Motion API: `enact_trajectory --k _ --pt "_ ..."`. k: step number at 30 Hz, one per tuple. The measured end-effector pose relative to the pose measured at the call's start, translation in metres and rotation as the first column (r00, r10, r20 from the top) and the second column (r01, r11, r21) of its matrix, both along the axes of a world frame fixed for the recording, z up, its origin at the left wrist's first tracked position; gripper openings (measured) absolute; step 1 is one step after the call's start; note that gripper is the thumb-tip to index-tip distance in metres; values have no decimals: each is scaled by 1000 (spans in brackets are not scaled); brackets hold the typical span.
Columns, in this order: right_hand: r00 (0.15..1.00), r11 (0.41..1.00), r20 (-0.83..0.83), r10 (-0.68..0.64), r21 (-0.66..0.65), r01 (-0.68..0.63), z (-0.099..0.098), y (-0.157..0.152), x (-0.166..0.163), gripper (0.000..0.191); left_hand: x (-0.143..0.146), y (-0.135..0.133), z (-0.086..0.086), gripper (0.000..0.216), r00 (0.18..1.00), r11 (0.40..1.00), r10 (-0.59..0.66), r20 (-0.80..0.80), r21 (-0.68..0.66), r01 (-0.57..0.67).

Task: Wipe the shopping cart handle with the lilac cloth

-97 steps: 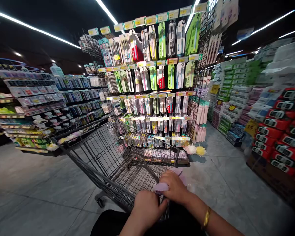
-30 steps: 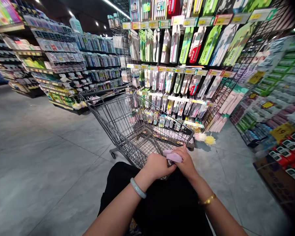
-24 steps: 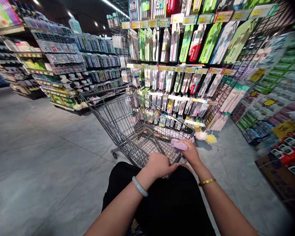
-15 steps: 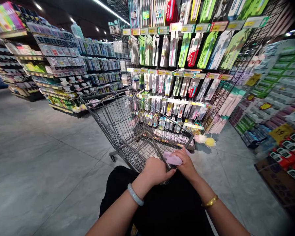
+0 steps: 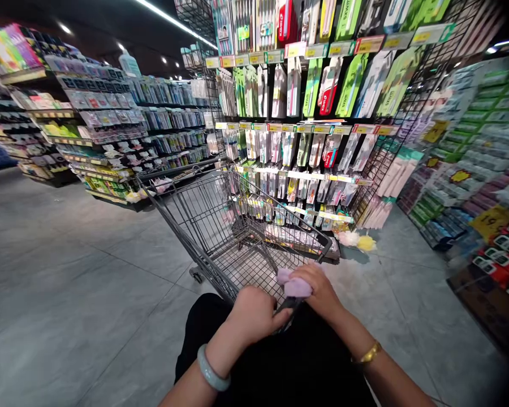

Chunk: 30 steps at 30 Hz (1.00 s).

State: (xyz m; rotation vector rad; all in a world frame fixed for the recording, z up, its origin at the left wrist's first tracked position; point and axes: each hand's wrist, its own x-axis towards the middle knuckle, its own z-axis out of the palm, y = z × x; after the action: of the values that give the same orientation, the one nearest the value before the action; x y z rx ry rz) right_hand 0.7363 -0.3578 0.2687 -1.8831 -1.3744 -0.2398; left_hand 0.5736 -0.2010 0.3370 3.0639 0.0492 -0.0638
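A dark metal shopping cart (image 5: 190, 217) stands before me, its wire basket holding nothing that I can see. Wrapped over the cart's near rim is my left hand (image 5: 254, 314), closed, with the thumb lying along the dark bar. To its right, my right hand (image 5: 318, 285) is closed on a light purple cloth (image 5: 297, 287), pressing it against the same rim. Part of the cloth sticks out past the fingers on the left. How far it goes round the bar is hidden.
Behind the cart rises a rack of packaged toothbrushes (image 5: 318, 90) with price strips. Stocked shelves (image 5: 97, 113) run along the left, and boxed goods (image 5: 487, 169) stand at the right. Yellow and white puffs (image 5: 365, 243) hang low by the rack. Grey floor (image 5: 110, 299) surrounds the cart.
My left hand has shifted slightly left and down along with the rim. My right hand has moved a little lower, and the cloth now bunches beneath its fingers. The view has turned slightly.
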Motion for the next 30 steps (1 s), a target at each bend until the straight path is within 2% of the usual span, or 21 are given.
enact_trajectory --k 3,5,7,10,13,15,18,20,22,24,27,29,30 --pt "983 978 -57 -172 113 178 -3 2 17 32 -3 2 4 67 1000 1000 -11 -13 -4 11" --pt "960 940 -96 -262 198 277 -7 8 12 29 -2 -1 8 60 1000 1000 -6 -18 -17 6" --pt "960 923 -97 -263 265 279 -13 13 -6 29 2 -5 10 53 1000 999 3 -14 -45 -4" --pt "983 930 -72 -171 317 185 -24 14 -32 33 14 -15 10 49 999 997 8 -40 -78 -11" --pt "979 920 -102 -176 337 200 -28 11 -26 33 28 -24 4 48 996 994 34 -82 -99 -42" --pt "951 879 -177 -252 368 302 -27 11 -10 32 38 -28 0 47 995 991 38 -96 -122 -50" --pt "884 775 -319 -341 437 456 -24 15 4 28 48 -32 -6 43 993 988 16 -119 -148 -34" --pt "855 719 -380 -354 474 508 -28 17 1 26 52 -34 -9 41 993 989 15 -114 -143 -31" --pt "826 674 -445 -345 495 548 -40 18 -9 28 54 -35 -11 40 995 990 18 -96 -136 -31" --pt "762 622 -564 -318 482 617 -60 17 -19 35 55 -36 -12 39 996 990 16 -90 -140 -29" --pt "558 540 -793 -246 366 758 -90 18 -29 40 56 -37 -10 38 995 988 17 -95 -148 -31" --pt "445 521 -875 -189 295 801 -97 20 -33 40 55 -37 -10 38 995 988 16 -95 -153 -30" --pt "437 522 -883 -169 296 800 -95 20 -35 40 55 -37 -10 38 996 987 12 -91 -156 -26"
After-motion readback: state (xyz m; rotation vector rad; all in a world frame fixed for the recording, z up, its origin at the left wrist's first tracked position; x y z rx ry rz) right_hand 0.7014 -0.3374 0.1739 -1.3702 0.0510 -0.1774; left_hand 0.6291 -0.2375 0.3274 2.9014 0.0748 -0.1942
